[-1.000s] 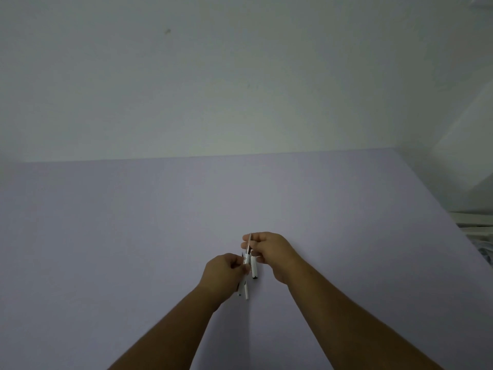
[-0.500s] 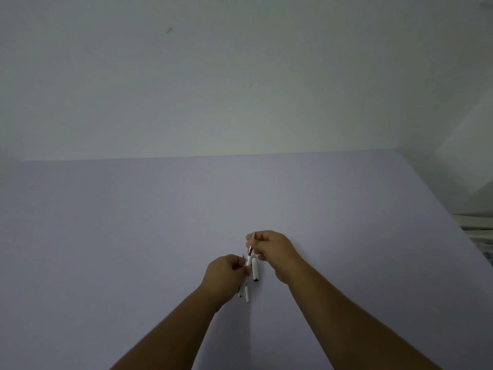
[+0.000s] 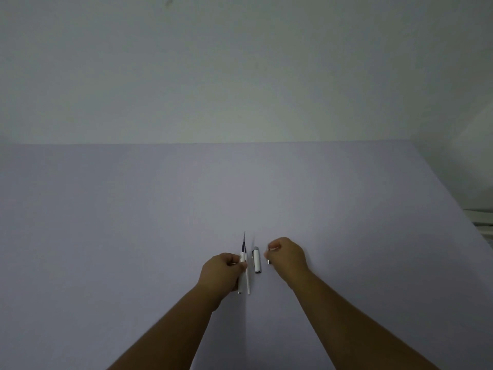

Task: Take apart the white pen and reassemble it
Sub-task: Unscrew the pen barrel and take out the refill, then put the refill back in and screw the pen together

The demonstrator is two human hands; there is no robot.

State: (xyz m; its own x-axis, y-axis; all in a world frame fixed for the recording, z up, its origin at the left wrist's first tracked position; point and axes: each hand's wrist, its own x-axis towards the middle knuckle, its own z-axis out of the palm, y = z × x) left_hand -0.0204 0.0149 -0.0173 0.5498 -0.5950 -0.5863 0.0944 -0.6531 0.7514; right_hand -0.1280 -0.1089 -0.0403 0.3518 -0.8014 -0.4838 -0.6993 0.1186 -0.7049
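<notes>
The white pen is in parts near the table's front middle. My left hand grips the white pen barrel, held nearly upright, with the dark refill sticking out of its top. A thin white tube lies just right of the barrel; I cannot tell whether it touches it. The white cap lies on the table between my hands. My right hand is closed, pinching a small metallic pen piece to the right of the cap.
The work surface is a pale lilac table against a plain wall. The table's right edge runs diagonally at the right, with white objects beyond it.
My hands were together over the pen; now they are apart. My right hand has moved right with the small piece, leaving the refill bare above the barrel in my left hand.
</notes>
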